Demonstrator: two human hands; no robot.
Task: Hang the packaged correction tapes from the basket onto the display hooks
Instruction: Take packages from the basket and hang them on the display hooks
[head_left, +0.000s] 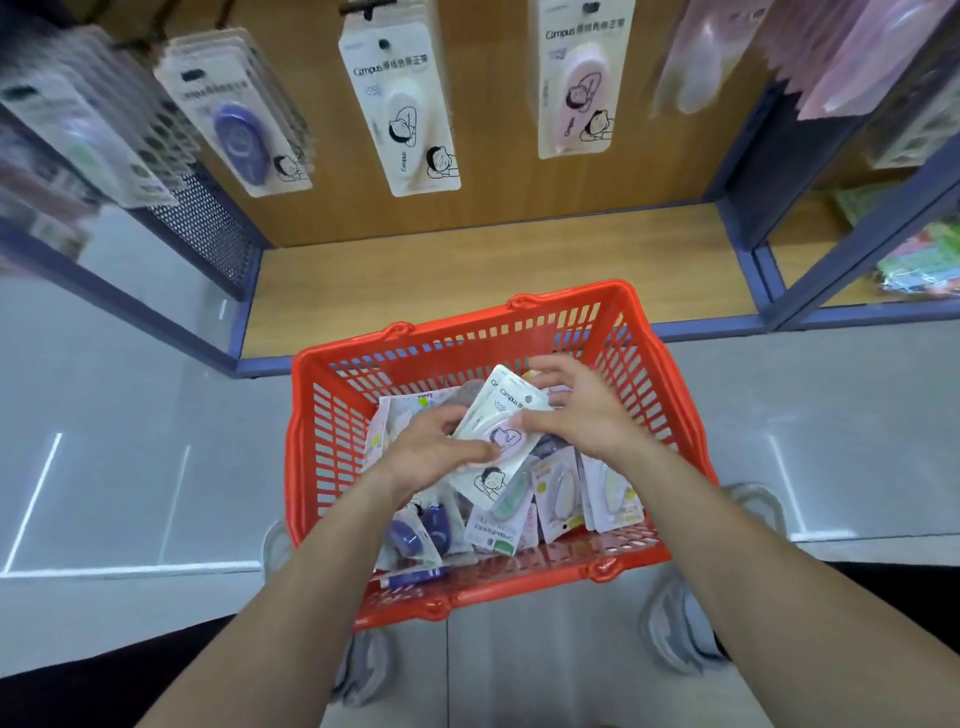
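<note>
Left hand is curled round the lower edge of one pack, and its side is pinched by the right hand. It is held just above loose packs in the basket on the floor; hung packs are seen beyond.

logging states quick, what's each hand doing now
Left hand: holding the correction tape pack.
Right hand: holding the same pack.

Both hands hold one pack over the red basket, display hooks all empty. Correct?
No: the hooks are not empty; hanging packs fill several, as the head view shows. The rest stands: left hand and right hand both hold one pack over the red basket.
</note>
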